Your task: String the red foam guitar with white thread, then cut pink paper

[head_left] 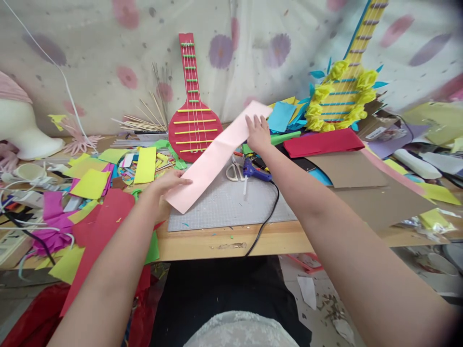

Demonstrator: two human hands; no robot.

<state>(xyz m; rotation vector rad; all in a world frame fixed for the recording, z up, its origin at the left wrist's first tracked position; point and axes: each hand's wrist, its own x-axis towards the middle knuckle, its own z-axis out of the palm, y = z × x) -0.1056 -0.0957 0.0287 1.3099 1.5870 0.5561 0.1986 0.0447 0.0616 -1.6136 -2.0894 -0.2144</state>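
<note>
A long strip of pale pink paper (213, 156) slants above the grey cutting mat (217, 214), creased across its middle. My left hand (170, 181) grips its lower left end, the thumb lying on top. Near the upper right end, my right hand (258, 135) holds the strip, fingers over its face. Beneath and to the right of the paper lie a blue hot glue gun (256, 171) and a pair of scissors (235, 171), partly covered. Behind the strip a red paper guitar-like instrument (195, 126) with green and yellow bars leans upright.
A yellow paper instrument with flowers (338, 103) stands at the back right. Red folded paper (323, 142) and brown cardboard (347, 168) lie on the right. Coloured scraps (90, 183) crowd the left. The glue gun's black cord (267, 226) hangs over the table's front edge (217, 248).
</note>
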